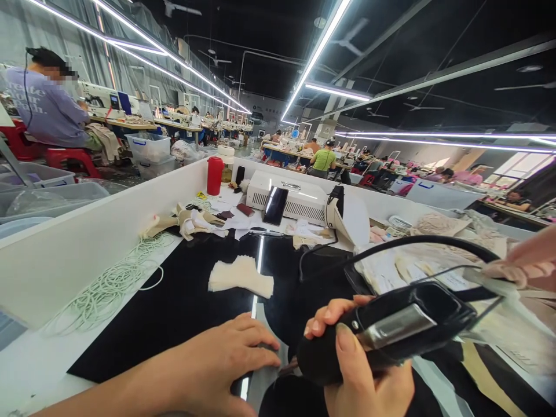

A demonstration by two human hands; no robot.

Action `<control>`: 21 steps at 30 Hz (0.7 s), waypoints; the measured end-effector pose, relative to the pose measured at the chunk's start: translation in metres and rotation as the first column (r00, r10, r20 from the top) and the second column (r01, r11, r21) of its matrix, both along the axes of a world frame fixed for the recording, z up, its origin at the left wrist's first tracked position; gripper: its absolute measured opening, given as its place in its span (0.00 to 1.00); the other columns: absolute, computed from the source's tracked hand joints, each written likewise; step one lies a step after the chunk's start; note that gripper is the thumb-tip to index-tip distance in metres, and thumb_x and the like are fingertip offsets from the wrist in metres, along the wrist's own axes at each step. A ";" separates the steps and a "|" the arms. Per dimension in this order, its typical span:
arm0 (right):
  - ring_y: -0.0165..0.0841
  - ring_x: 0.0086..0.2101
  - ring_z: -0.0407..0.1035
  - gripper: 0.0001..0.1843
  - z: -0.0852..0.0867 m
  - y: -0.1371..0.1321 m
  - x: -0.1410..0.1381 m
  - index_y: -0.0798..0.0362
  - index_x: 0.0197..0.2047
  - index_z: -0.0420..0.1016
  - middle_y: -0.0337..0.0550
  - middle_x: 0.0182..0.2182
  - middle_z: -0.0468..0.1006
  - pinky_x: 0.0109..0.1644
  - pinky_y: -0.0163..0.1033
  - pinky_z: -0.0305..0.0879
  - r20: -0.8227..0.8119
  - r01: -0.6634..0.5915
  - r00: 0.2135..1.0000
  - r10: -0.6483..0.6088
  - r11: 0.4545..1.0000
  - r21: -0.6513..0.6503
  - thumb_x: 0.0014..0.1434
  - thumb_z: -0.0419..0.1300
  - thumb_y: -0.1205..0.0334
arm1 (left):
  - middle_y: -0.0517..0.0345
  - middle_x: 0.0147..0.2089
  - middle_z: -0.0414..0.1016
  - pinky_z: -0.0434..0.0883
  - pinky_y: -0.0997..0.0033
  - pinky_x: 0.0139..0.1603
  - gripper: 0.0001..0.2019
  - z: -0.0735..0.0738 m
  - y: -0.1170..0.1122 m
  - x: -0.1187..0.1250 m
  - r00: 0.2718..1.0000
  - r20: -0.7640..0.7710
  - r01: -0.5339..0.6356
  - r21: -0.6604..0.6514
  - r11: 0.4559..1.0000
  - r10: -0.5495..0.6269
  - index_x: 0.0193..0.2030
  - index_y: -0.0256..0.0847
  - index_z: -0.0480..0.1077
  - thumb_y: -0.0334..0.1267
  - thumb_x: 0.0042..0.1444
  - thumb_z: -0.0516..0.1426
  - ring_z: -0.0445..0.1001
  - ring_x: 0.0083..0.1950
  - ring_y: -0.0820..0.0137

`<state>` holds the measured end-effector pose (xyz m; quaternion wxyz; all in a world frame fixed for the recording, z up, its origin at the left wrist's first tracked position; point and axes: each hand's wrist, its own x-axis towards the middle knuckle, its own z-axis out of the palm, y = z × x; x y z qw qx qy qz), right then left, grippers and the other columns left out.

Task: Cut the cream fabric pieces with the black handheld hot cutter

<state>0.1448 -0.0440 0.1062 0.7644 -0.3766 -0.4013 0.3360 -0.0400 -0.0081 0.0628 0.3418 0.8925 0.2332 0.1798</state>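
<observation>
My right hand (360,370) is closed round the black handle of a hand-held heat tool (399,327) with a metal plate on top and a black cable looping off to the right. My left hand (217,362) lies flat, fingers stretched out, on the black cloth (174,301) covering the table. A small stack of cream fabric pieces (241,277) lies on the cloth a little beyond my left hand. At the far right another person's hand (527,260) reaches in, holding pinkish fabric.
A white divider wall (87,243) runs along the left, with coiled white cord (108,286) beside it. Farther back stand a red bottle (214,175), a white machine box (286,200) with a phone (275,206) leaning on it, and fabric scraps. Seated workers and storage bins fill the hall.
</observation>
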 end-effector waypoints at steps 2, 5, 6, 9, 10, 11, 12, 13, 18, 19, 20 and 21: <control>0.31 0.30 0.71 0.17 0.001 -0.001 0.000 0.43 0.51 0.71 0.34 0.33 0.74 0.36 0.42 0.72 -0.002 -0.002 1.000 0.002 1.000 0.002 0.62 0.70 0.55 | 0.49 0.67 0.73 0.52 0.40 0.77 0.28 0.001 0.000 0.000 1.000 -0.009 0.001 -0.005 1.000 -0.001 0.66 0.49 0.72 0.44 0.59 0.68 0.73 0.67 0.50; 0.31 0.31 0.70 0.17 0.002 -0.003 -0.002 0.43 0.51 0.71 0.33 0.33 0.74 0.35 0.40 0.72 -0.040 -0.036 0.999 0.037 0.999 0.027 0.62 0.70 0.56 | 0.47 0.67 0.73 0.53 0.41 0.76 0.28 0.002 0.000 0.000 1.000 -0.008 0.016 0.011 1.000 -0.016 0.66 0.48 0.72 0.44 0.59 0.68 0.72 0.67 0.50; 0.30 0.31 0.69 0.16 0.002 -0.004 -0.003 0.42 0.51 0.72 0.33 0.33 0.74 0.35 0.39 0.71 -0.043 -0.052 0.998 0.053 0.998 0.038 0.62 0.70 0.56 | 0.47 0.67 0.73 0.54 0.42 0.76 0.28 0.002 0.001 0.000 1.000 0.002 0.018 0.017 1.000 -0.018 0.66 0.48 0.72 0.44 0.59 0.68 0.72 0.67 0.50; 0.31 0.30 0.69 0.15 0.001 -0.007 -0.005 0.41 0.51 0.72 0.33 0.33 0.74 0.33 0.40 0.70 -0.007 -0.089 0.996 0.090 0.994 0.061 0.63 0.69 0.54 | 0.47 0.68 0.72 0.54 0.43 0.76 0.27 0.002 0.000 0.000 1.000 0.022 0.011 0.024 1.000 -0.012 0.65 0.49 0.73 0.44 0.59 0.68 0.72 0.67 0.50; 0.32 0.30 0.69 0.15 0.000 -0.008 -0.005 0.40 0.51 0.72 0.33 0.33 0.74 0.33 0.40 0.70 0.007 -0.095 0.996 0.094 0.993 0.063 0.63 0.68 0.54 | 0.48 0.68 0.72 0.54 0.43 0.76 0.26 0.001 0.000 0.000 1.000 0.020 0.010 0.022 1.000 -0.010 0.64 0.49 0.73 0.45 0.59 0.68 0.72 0.67 0.50; 0.32 0.30 0.69 0.15 0.000 -0.009 -0.006 0.40 0.52 0.72 0.33 0.33 0.74 0.33 0.40 0.70 0.015 -0.096 0.995 0.096 0.993 0.064 0.63 0.68 0.54 | 0.48 0.68 0.72 0.54 0.43 0.76 0.26 0.001 0.000 0.000 1.000 0.015 0.010 0.024 1.000 -0.010 0.64 0.49 0.73 0.45 0.59 0.68 0.72 0.67 0.50; 0.32 0.30 0.69 0.16 -0.001 -0.009 -0.006 0.40 0.52 0.72 0.33 0.33 0.74 0.34 0.41 0.70 0.017 -0.095 0.995 0.094 0.994 0.060 0.63 0.68 0.54 | 0.48 0.68 0.72 0.54 0.44 0.76 0.26 0.001 0.000 0.000 1.000 0.009 0.012 0.028 1.000 -0.012 0.63 0.48 0.74 0.45 0.59 0.68 0.72 0.67 0.51; 0.33 0.30 0.69 0.15 -0.001 -0.009 -0.007 0.41 0.52 0.72 0.34 0.33 0.74 0.34 0.41 0.70 0.019 -0.091 0.996 0.090 0.994 0.054 0.63 0.68 0.54 | 0.48 0.68 0.72 0.55 0.44 0.75 0.25 0.001 0.000 0.000 1.000 0.004 0.014 0.036 0.999 -0.014 0.63 0.47 0.74 0.45 0.59 0.68 0.72 0.66 0.51; 0.31 0.30 0.69 0.14 0.001 -0.009 -0.012 0.42 0.50 0.72 0.33 0.32 0.74 0.34 0.40 0.70 -0.010 -0.063 0.998 0.063 0.998 0.017 0.63 0.68 0.56 | 0.47 0.67 0.73 0.60 0.49 0.74 0.26 -0.001 0.001 0.001 1.000 -0.007 0.017 0.093 0.996 -0.017 0.63 0.45 0.74 0.47 0.59 0.69 0.73 0.65 0.50; 0.31 0.30 0.69 0.14 0.002 -0.009 -0.013 0.42 0.50 0.72 0.33 0.32 0.74 0.34 0.40 0.70 -0.024 -0.065 0.998 0.065 0.998 0.013 0.63 0.69 0.56 | 0.47 0.67 0.73 0.61 0.49 0.73 0.26 -0.001 0.001 0.001 1.000 -0.005 0.017 0.097 0.995 -0.016 0.63 0.45 0.74 0.47 0.59 0.69 0.73 0.65 0.50; 0.31 0.30 0.69 0.15 0.003 -0.009 -0.013 0.42 0.50 0.72 0.33 0.32 0.74 0.35 0.40 0.70 -0.037 -0.070 0.997 0.070 0.997 0.011 0.62 0.69 0.56 | 0.47 0.67 0.73 0.61 0.49 0.73 0.27 -0.002 0.001 0.002 1.000 -0.004 0.019 0.097 0.995 -0.019 0.63 0.45 0.74 0.48 0.59 0.69 0.73 0.65 0.50; 0.31 0.30 0.69 0.16 0.004 -0.010 -0.014 0.42 0.50 0.72 0.33 0.32 0.74 0.34 0.39 0.70 -0.047 -0.077 0.996 0.078 0.997 0.012 0.62 0.70 0.55 | 0.47 0.67 0.73 0.60 0.48 0.73 0.27 -0.003 0.002 0.002 1.000 -0.003 0.021 0.095 0.995 -0.020 0.63 0.45 0.74 0.48 0.59 0.69 0.73 0.65 0.50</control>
